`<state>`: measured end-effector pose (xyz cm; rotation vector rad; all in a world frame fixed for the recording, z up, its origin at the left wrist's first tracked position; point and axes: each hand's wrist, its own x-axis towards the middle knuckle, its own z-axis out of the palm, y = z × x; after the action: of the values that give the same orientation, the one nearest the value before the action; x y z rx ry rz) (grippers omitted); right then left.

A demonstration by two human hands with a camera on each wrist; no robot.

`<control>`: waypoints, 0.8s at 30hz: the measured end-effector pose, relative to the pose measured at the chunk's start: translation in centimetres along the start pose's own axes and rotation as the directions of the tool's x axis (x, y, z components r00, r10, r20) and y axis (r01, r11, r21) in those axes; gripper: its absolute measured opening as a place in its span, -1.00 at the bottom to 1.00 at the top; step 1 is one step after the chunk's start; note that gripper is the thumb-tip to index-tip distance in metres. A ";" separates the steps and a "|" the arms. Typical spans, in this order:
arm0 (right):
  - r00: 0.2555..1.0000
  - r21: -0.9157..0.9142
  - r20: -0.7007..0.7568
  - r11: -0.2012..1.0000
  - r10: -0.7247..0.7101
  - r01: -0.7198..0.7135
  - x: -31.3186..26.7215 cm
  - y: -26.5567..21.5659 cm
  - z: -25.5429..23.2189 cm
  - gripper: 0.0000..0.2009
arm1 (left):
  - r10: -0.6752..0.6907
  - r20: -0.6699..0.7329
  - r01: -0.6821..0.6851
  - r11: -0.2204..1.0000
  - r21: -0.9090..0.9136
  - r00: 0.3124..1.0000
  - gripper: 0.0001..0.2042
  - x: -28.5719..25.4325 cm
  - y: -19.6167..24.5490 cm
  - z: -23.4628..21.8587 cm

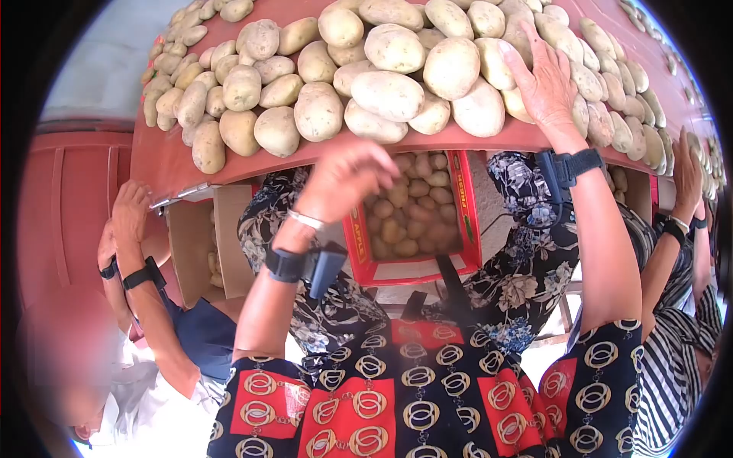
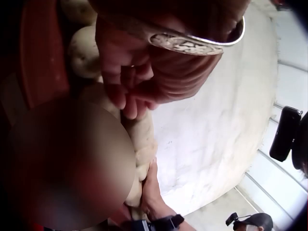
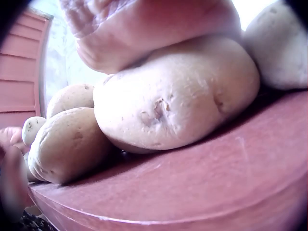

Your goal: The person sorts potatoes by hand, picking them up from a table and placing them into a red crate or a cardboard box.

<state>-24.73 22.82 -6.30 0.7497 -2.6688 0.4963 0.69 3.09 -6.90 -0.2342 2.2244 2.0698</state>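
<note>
A long pile of potatoes (image 1: 387, 95) lies along the near edge of the red table (image 1: 534, 137). My left hand (image 1: 347, 179), blurred in the head view, hangs in front of that edge over the near left part of a red cardboard box (image 1: 467, 221) with potatoes inside. Its fingers are loosely bent, and nothing shows between them in the left wrist view. On the right side of the pile, my right hand (image 1: 546, 84) rests on potatoes with its fingers stretched out. The right wrist view has its palm against a large pale potato (image 3: 178, 96).
Open cardboard boxes stand below the table edge; one at left (image 1: 195, 237) holds potatoes. Another person's hand (image 1: 131, 206) is at the table's left corner by a metal strip (image 1: 179, 196). A further person's hand (image 1: 687, 172) touches potatoes at right.
</note>
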 end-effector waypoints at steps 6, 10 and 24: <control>0.998 0.204 -0.004 0.977 -0.059 0.059 -0.3 0.2 -0.5 -0.34 | -0.313 -0.180 0.359 0.855 0.375 0.933 -0.70 3.3 -16.6 1.6; 0.991 0.122 0.019 0.984 -0.133 0.130 -0.3 0.4 -0.8 -0.34 | -0.391 -0.219 0.378 0.396 0.837 0.894 -0.65 7.2 -19.5 2.2; 0.979 0.148 0.094 0.975 -0.181 0.166 0.1 -2.1 -2.4 -0.43 | -0.438 -0.117 0.347 0.492 0.799 0.891 -0.53 10.5 -25.7 3.2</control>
<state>-23.13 22.12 -3.67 1.0679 -2.6532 0.6166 -5.24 4.08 -34.16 -0.4766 2.4674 0.6757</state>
